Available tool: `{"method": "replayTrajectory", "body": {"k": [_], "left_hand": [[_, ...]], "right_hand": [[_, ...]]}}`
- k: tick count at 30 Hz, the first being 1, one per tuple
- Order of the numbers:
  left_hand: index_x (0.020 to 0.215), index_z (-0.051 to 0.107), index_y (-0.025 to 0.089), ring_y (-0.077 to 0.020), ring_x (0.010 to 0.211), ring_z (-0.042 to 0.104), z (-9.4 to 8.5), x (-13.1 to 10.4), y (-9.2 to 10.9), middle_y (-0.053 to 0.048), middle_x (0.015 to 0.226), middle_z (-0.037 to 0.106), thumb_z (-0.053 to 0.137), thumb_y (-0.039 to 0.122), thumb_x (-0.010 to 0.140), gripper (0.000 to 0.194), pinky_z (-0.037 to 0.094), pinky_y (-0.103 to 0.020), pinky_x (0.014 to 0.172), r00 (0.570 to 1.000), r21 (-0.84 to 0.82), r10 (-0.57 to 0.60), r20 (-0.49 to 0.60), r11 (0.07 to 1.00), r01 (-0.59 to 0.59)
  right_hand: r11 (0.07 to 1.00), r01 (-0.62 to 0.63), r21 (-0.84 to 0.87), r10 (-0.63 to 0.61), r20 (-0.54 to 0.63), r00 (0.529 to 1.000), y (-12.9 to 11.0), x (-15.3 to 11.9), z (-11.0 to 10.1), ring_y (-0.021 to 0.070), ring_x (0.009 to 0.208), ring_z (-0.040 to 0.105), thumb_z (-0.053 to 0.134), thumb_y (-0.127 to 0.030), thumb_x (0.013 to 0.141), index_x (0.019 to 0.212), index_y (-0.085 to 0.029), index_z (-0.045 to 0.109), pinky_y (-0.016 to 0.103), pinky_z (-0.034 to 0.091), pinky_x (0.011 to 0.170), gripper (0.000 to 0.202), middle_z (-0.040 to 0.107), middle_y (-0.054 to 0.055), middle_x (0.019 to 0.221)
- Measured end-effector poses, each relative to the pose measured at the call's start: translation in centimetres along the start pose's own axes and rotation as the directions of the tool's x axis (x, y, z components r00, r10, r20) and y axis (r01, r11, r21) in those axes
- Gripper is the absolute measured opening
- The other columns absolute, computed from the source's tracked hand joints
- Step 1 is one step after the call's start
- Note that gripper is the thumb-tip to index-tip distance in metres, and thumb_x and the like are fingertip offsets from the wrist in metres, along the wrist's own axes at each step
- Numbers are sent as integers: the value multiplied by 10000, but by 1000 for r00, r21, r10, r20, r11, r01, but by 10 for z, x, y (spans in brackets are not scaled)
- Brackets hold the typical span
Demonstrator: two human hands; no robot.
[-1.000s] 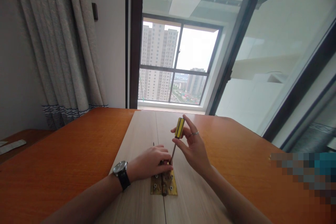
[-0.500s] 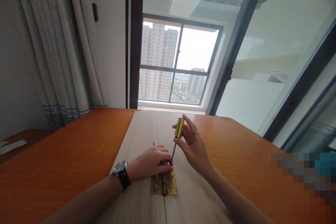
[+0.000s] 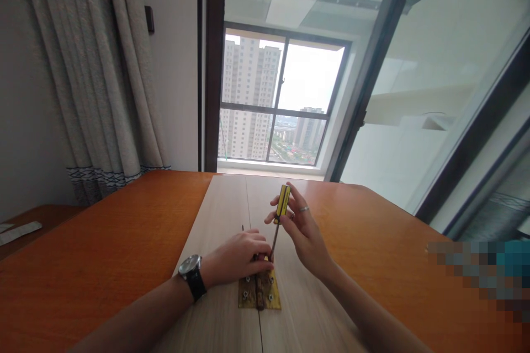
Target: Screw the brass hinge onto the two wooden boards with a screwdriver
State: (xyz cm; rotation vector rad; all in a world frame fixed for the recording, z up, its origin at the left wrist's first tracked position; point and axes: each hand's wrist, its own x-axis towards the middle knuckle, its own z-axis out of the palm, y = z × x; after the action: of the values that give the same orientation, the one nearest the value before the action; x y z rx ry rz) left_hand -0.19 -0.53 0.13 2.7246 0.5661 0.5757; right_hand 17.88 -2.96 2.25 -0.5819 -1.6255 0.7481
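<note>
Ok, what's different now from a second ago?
The right hand has shifted its grip: the thumb slid to the right across the handle, and fingertips poke out further on the left. The yellow-and-black screwdriver appears to have turned, its lettering now facing the camera. Nothing was let go. The left hand stayed over the far end of the brass-colored hinge.

The person's left forearm (image 3: 143, 311) reaches in from the near left, its left hand (image 3: 242, 252) low and palm down, fingers curled toward the right and thumb extended along the near side. The right forearm (image 3: 364, 306) slants in from the near right; the right hand (image 3: 304, 234) is raised higher, index finger stretched far, thumb pointing left in a fingertip grip.
</note>
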Motion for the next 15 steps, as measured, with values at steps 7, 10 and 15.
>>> {"method": "replayTrajectory", "body": {"k": [7, 10, 15], "left_hand": [[743, 547, 172, -158, 829, 548, 0, 0, 1, -5, 812, 591, 639, 285, 898, 212, 409, -246, 735, 1000, 11, -5, 0, 1000, 5], [745, 547, 172, -158, 836, 551, -1, 0, 1, -7, 817, 594, 645, 280, 893, 208, 413, -244, 740, 1000, 12, -5, 0, 1000, 5], [742, 555, 173, -164, 845, 554, -1, 0, 1, -12, 824, 597, 629, 296, 903, 216, 418, -247, 739, 1000, 15, -10, 10, 1000, 10]], "right_hand": [[997, 23, -78, -25, -20, 1000, 2, -1, -1, 184, 794, 622, 500, -289, 967, 1415, -307, 348, 416, 491, 806, 474, 573, 46, 1010], [985, 30, -168, -44, -76, 996, 5, -2, -2, 205, 832, 607, 557, -287, 932, 1401, -290, 368, 426, 502, 812, 506, 600, 56, 997], [949, -11, -315, -50, -183, 982, 12, -1, -5, 213, 880, 587, 668, -299, 844, 1358, -264, 443, 382, 526, 788, 562, 605, 68, 1037]]}}
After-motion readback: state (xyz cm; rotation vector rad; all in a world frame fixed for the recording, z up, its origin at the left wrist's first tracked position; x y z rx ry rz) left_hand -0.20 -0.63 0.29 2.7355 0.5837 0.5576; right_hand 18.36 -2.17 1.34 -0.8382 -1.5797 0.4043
